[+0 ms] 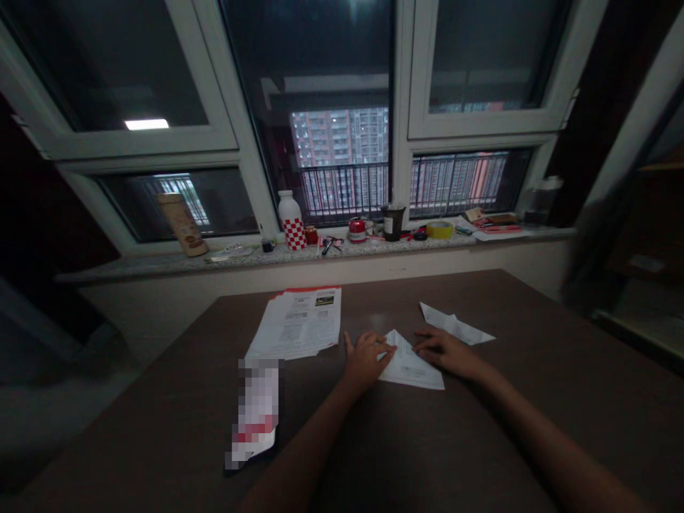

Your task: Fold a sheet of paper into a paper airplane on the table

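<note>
A sheet of printed white paper (410, 367), folded into a triangle, lies on the brown table with its tip pointing away from me. My left hand (368, 358) rests on its left side, fingers spread and pressing down flat. At the right edge of the triangle, the fingertips of my right hand (441, 350) touch the paper, with the fingers stretched out and slightly apart. Just beyond my right hand is a second folded paper (454, 325), shaped like a boat with two pointed ends. My right hand hides part of its near edge.
A stack of printed sheets (299, 324) lies left of my left hand. Nearer to me is a pixelated flat object (256, 413). Along the windowsill (240, 262) stand a checked bottle (293, 221), a tan cylinder (182, 224), a dark cup (393, 222) and yellow tape (439, 229).
</note>
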`<state>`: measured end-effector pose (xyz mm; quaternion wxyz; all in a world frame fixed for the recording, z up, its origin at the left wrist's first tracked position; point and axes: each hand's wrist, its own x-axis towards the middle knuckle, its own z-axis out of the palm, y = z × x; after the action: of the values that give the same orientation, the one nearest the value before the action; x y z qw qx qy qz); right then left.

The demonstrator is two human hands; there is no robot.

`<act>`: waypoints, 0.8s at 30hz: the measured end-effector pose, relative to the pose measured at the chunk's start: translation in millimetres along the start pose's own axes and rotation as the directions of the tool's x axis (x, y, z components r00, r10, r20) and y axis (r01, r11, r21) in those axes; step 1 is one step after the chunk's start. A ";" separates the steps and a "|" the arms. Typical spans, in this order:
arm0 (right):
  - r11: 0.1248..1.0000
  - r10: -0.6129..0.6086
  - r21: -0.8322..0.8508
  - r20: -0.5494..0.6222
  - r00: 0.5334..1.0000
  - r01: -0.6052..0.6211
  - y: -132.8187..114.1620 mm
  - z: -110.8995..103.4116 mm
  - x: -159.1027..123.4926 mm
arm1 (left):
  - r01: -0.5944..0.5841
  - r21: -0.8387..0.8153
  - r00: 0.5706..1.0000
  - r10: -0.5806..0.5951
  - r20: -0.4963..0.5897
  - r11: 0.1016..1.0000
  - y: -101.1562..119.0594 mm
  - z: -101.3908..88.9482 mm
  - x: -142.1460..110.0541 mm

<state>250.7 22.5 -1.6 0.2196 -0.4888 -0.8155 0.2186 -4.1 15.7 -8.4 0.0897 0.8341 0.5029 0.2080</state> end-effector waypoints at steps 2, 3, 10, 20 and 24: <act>0.993 0.009 -0.116 -0.106 0.994 -0.021 -10.8 12.5 1.8 | -0.001 -0.002 1.000 0.000 -0.003 1.000 0.2 -0.8 -0.9; 0.985 0.015 -0.167 -0.125 0.992 -0.036 -15.9 18.4 2.7 | 0.005 0.000 1.000 -0.005 0.000 1.000 0.3 -1.3 -1.3; 0.936 0.100 -0.333 -0.062 0.993 -0.116 -26.3 34.1 7.8 | 0.043 0.017 0.999 -0.044 0.032 0.999 0.9 -5.3 -1.5; 0.940 0.140 -0.315 -0.008 0.990 -0.136 -26.3 28.0 8.2 | 0.053 0.015 0.998 -0.053 0.017 0.999 2.6 -5.2 -1.6; 0.939 0.114 -0.324 -0.032 0.993 -0.118 -24.4 29.6 7.1 | 0.061 0.009 0.998 -0.061 0.028 0.998 4.1 -6.8 -1.4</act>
<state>213.5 14.3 -10.5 0.1280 -0.5670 -0.8087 0.0904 -4.3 12.2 -1.1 0.0995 0.8216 0.5278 0.1912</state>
